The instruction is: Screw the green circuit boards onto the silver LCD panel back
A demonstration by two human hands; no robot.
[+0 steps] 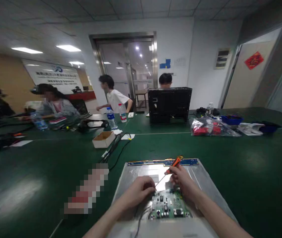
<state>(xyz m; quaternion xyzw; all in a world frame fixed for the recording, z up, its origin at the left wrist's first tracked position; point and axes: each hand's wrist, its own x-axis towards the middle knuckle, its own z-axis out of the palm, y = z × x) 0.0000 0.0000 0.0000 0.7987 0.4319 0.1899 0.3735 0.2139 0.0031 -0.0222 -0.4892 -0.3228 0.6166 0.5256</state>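
Observation:
An orange and black screwdriver (175, 162) is held in my right hand (180, 178), its thin shaft slanting down to the left. The shaft's tip reaches the upper left corner of a green circuit board (167, 203), right beside my left hand (142, 188). My left hand has its fingers bent together at that corner; whatever may be between them is hidden. Under the board lies a large silvery panel (200, 177) with a narrow blue board (192, 161) along its far edge. A dark cable (139, 224) runs off the board's left side.
Beyond the panel stand a small open box (103, 139), two bottles (111, 118) and a black monitor (170, 105). Black cables (115, 147) lie left of the panel. Plastic bags (210, 127) and blue trays (232, 119) are back right. Several people are across the table.

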